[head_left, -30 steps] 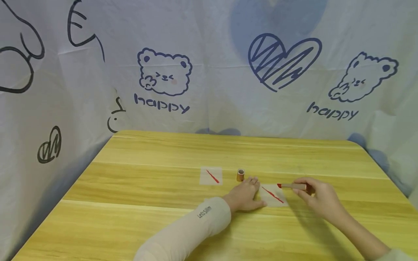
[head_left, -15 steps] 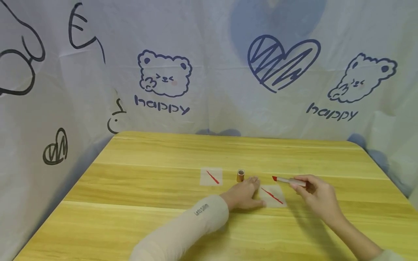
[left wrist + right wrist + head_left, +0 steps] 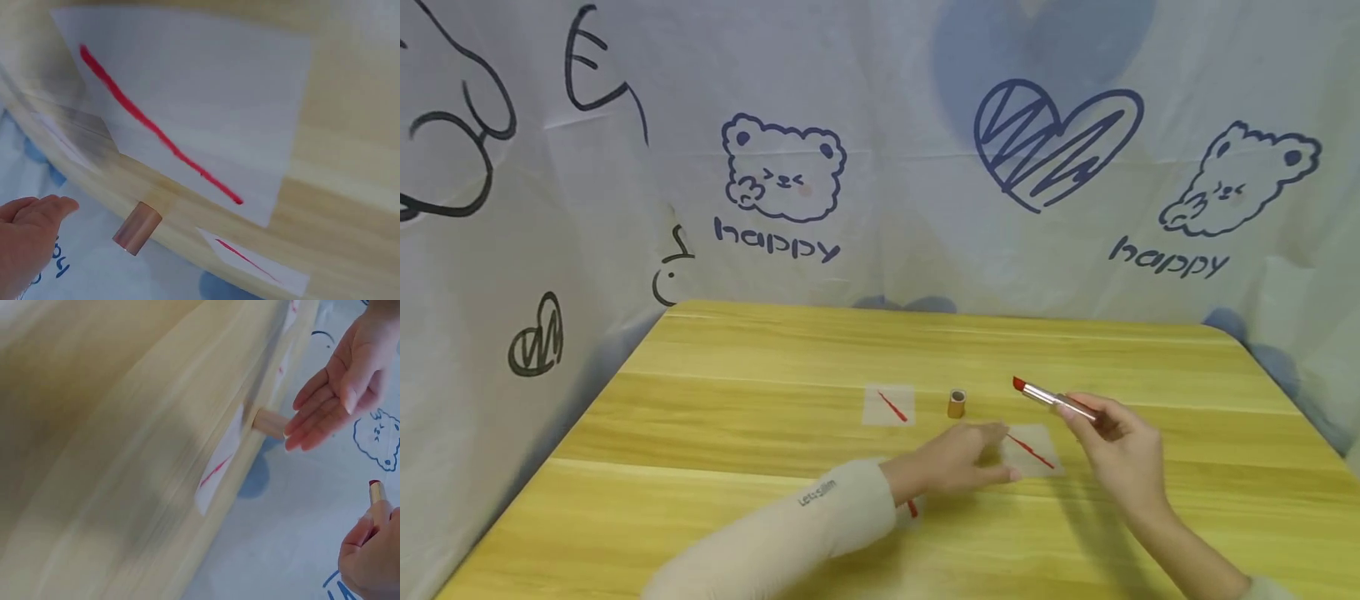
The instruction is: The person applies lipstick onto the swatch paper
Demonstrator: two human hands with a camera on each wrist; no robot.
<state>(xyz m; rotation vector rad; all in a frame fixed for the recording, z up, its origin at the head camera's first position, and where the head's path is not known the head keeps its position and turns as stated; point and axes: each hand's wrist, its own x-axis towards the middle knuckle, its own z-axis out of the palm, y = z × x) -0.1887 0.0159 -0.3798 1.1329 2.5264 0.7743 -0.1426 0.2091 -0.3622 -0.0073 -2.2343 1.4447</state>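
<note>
Lipstick (image 3: 1040, 392), one, uncapped, metallic tube, red slanted tip: pinched between the thumb and fingers of your right hand (image 3: 1122, 446), raised above the bench (image 3: 722, 375), tip pointing leftward and away from you. It lies to the right of your left hand and apart from it, the tip farther from you than those fingertips.

Left hand (image 3: 958, 458), bare: fingers extended, thumb spread away from them, nothing held. Head view slightly blurred; the right wrist view shows it lifted above the bench, palm visible. Its fingertips and thumb overlap the left edge of the right paper (image 3: 1033, 448) in the head view.

Papers, three, small, pale, each with one red diagonal stroke: the right paper, between your hands; the far paper (image 3: 889, 405), beyond your left forearm; the near paper (image 3: 194, 106), partly covered by your pale sleeve (image 3: 790, 521) in the head view.

Cap (image 3: 957, 405), one, copper-coloured: standing upright, open end up, between the far paper and the right paper, just beyond your left hand.
</note>
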